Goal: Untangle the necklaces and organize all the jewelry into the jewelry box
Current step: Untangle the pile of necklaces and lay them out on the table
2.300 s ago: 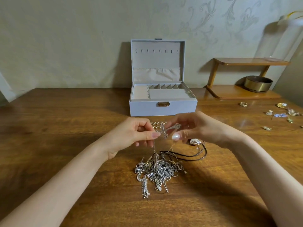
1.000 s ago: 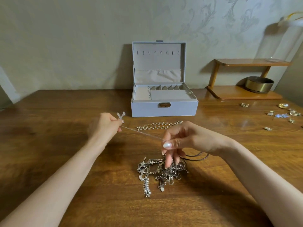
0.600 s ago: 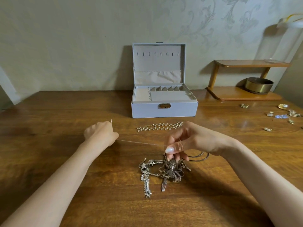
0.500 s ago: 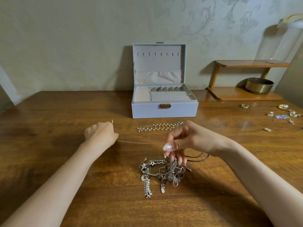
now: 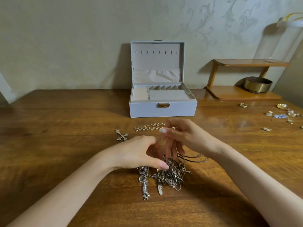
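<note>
You are at the untangling step: your right hand (image 5: 185,136) pinches thin strands lifted from the tangled heap of silver necklaces (image 5: 164,176), which lies on the brown wooden desk (image 5: 65,128) in front of the open pale grey jewelry box (image 5: 162,110). Your left hand (image 5: 139,154) curls at the heap's top, thumb touching it, though I cannot tell whether it grips a chain. With a silver cross pendant (image 5: 122,135) lying apart, next you likely need one strand traced and eased out, not tugged.
</note>
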Demonstrator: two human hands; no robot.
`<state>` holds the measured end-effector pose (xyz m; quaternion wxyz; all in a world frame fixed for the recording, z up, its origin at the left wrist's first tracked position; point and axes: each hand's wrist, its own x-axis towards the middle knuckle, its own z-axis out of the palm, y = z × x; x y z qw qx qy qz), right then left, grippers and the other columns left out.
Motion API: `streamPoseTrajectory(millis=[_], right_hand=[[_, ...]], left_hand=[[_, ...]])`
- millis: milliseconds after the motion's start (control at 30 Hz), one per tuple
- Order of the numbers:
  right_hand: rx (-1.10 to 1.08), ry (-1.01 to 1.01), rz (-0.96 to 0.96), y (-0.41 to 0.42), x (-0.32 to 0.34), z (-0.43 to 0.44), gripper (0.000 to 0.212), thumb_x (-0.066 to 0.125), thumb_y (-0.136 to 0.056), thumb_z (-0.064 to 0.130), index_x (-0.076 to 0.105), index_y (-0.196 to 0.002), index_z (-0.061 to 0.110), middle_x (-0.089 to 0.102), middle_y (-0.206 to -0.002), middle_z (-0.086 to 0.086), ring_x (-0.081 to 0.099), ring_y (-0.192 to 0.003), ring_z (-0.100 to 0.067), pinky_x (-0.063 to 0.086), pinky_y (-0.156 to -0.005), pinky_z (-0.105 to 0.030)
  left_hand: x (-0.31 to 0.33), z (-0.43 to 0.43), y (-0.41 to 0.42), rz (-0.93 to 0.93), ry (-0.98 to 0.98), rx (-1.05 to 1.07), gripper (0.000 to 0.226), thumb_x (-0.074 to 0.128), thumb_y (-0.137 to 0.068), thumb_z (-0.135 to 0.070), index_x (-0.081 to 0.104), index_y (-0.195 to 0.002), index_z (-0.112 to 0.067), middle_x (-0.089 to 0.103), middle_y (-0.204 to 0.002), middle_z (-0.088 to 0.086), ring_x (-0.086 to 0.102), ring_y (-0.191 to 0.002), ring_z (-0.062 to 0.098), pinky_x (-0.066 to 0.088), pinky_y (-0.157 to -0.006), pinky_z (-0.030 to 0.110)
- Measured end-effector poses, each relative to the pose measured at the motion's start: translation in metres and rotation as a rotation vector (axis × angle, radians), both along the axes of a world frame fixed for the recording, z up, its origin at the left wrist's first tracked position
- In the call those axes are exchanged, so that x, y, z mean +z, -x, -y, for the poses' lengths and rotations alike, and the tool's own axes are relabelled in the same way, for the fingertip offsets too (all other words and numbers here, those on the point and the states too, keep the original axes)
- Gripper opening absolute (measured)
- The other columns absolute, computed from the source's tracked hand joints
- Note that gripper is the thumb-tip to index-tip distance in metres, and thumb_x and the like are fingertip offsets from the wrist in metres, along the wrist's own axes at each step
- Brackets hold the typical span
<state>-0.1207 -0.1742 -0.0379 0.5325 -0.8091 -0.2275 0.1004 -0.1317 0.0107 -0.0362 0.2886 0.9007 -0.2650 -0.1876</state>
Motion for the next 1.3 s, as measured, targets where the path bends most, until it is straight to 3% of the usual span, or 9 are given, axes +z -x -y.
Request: streamPoseTrajectory(millis=[100, 233, 433, 633, 733, 867, 1033, 1167, 1300], right_hand=[[-0.046, -0.055, 0.088, 0.002, 0.001, -0.002, 0.028, 0.05, -0.094, 0.025, 0.048, -0.085, -0.001, 0.064, -0.054, -0.016, 0.055, -0.038, -0.024, 0.036, -0.034, -0.022], [-0.081, -0.136, 0.112, 0.006, 0.002, -0.003, 0.028, 0.045, -0.097, 0.024, 0.044, -0.087, -0.002, 0.061, -0.051, -0.017, 0.051, -0.034, -0.026, 0.036, -0.033, -0.022], [-0.081, -0.154, 0.058, 0.006, 0.008, 0.001, 0.024, 0.048, -0.095, 0.025, 0.047, -0.083, 0.004, 0.059, -0.051, -0.019, 0.053, -0.034, -0.024, 0.039, -0.034, -0.022], [0.03, -0.074, -0.197, -0.001, 0.007, 0.014, 0.021, 0.065, -0.079, 0.024, 0.058, -0.081, 0.005, 0.065, -0.063, -0.015, 0.061, -0.05, -0.022, 0.05, -0.045, -0.025], [0.061, -0.057, -0.243, -0.002, 0.006, 0.015, 0.021, 0.067, -0.078, 0.022, 0.059, -0.083, 0.002, 0.066, -0.066, -0.014, 0.063, -0.056, -0.021, 0.052, -0.051, -0.024], [0.03, -0.065, -0.257, -0.003, 0.002, 0.014, 0.027, 0.064, -0.081, 0.022, 0.055, -0.089, -0.001, 0.067, -0.069, -0.017, 0.064, -0.056, -0.023, 0.052, -0.05, -0.025], [-0.01, -0.192, -0.207, -0.003, 0.002, 0.013, 0.019, 0.055, -0.09, 0.019, 0.049, -0.085, 0.002, 0.066, -0.071, -0.021, 0.064, -0.058, -0.027, 0.052, -0.05, -0.027], [-0.041, -0.357, -0.136, -0.001, 0.006, 0.008, 0.017, 0.051, -0.09, 0.019, 0.045, -0.083, 0.004, 0.064, -0.065, -0.017, 0.06, -0.05, -0.023, 0.05, -0.046, -0.025], [-0.03, -0.472, -0.114, 0.003, 0.013, 0.007, 0.018, 0.051, -0.086, 0.021, 0.044, -0.08, 0.005, 0.061, -0.057, -0.011, 0.056, -0.044, -0.02, 0.046, -0.041, -0.024]], left_hand=[[-0.007, 0.011, 0.002, -0.095, 0.236, 0.018, 0.018, 0.074, -0.079, -0.029, 0.065, -0.089, -0.018, 0.068, -0.087, -0.003, 0.062, -0.076, 0.005, 0.05, -0.079, 0.026], [-0.014, 0.015, 0.003, -0.067, 0.272, -0.003, 0.023, 0.073, -0.08, -0.026, 0.065, -0.098, -0.012, 0.069, -0.098, 0.004, 0.063, -0.092, 0.018, 0.048, -0.091, 0.038], [-0.015, 0.018, 0.004, -0.049, 0.418, 0.033, 0.017, 0.071, -0.079, -0.007, 0.061, -0.084, -0.019, 0.064, -0.082, -0.005, 0.06, -0.079, 0.007, 0.049, -0.08, 0.029], [-0.007, 0.013, 0.004, 0.071, 0.344, 0.072, 0.009, 0.074, -0.078, -0.02, 0.067, -0.073, -0.021, 0.067, -0.074, -0.01, 0.056, -0.066, -0.006, 0.042, -0.067, 0.01], [-0.002, 0.009, 0.002, 0.048, 0.381, 0.094, 0.01, 0.073, -0.079, -0.017, 0.064, -0.075, -0.018, 0.07, -0.082, -0.002, 0.061, -0.072, 0.002, 0.048, -0.07, 0.016], [0.002, 0.006, 0.003, -0.129, 0.354, 0.03, 0.009, 0.063, -0.087, -0.014, 0.055, -0.084, -0.014, 0.073, -0.093, 0.005, 0.065, -0.076, 0.005, 0.047, -0.061, 0.02], [0.007, -0.001, 0.005, -0.173, 0.124, -0.242, 0.003, 0.068, -0.085, -0.02, 0.065, -0.087, -0.021, 0.066, -0.091, -0.013, 0.061, -0.086, 0.003, 0.044, -0.078, 0.014], [0.012, -0.004, 0.007, -0.237, -0.012, -0.377, 0.011, 0.067, -0.086, -0.025, 0.07, -0.096, -0.02, 0.065, -0.102, -0.01, 0.061, -0.094, 0.01, 0.046, -0.087, 0.021], [0.016, -0.001, 0.008, -0.341, 0.12, -0.235, 0.017, 0.055, -0.092, -0.029, 0.058, -0.093, -0.012, 0.074, -0.094, 0.004, 0.064, -0.064, 0.012, 0.044, -0.057, 0.017]])
